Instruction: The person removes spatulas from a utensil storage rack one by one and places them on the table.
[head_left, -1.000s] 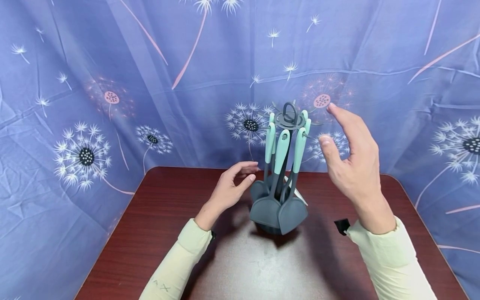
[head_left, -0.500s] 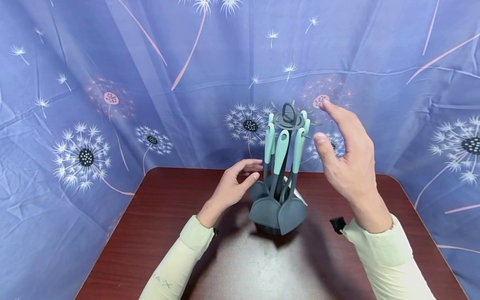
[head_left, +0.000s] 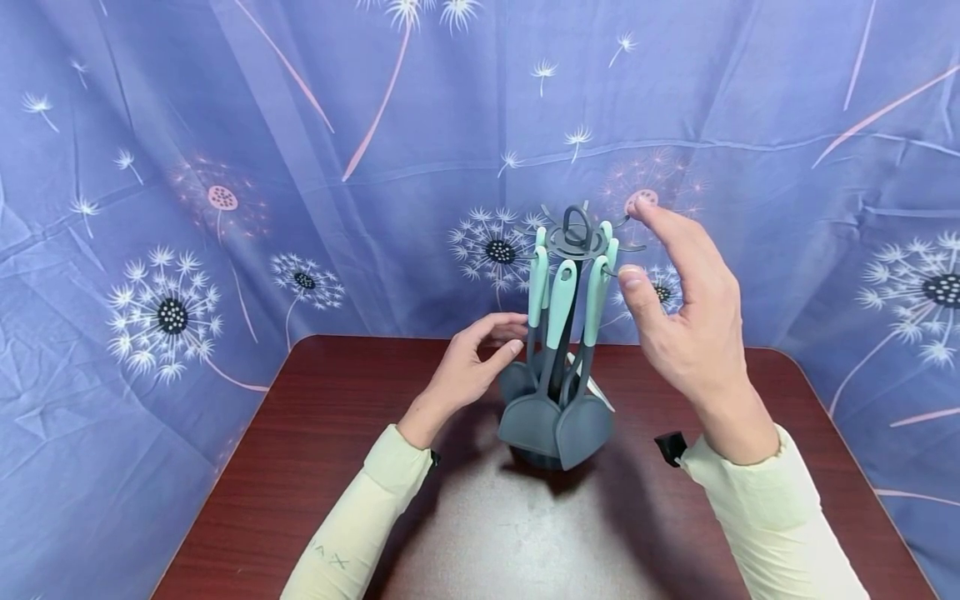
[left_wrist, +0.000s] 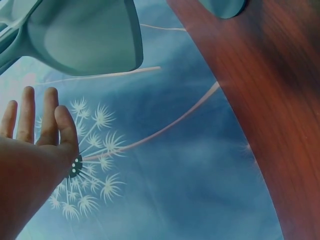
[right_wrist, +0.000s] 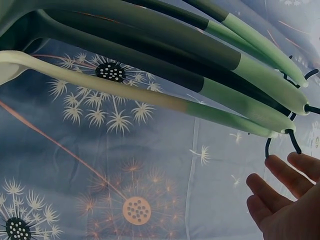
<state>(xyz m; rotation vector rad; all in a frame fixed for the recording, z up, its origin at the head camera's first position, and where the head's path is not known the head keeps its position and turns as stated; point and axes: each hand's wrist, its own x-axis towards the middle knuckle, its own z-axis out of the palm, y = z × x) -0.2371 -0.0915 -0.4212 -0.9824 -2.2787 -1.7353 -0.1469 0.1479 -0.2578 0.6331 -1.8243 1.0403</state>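
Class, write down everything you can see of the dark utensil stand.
The utensil stand is dark grey, apparently plastic. It stands upright on the reddish-brown table, its base mostly hidden by heads of the green-handled utensils around it. A central post rises to a slotted round top with curved hooks and a loop handle. The utensils hang from the hooks. The right hand is beside the top; whether it touches a hook is unclear.

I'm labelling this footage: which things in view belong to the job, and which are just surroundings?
Likely part of the job:
- utensil stand, between the hands
- kitchen utensils hanging on it
- left hand and right hand

Just surroundings:
- wooden table
- dandelion-print cloth behind
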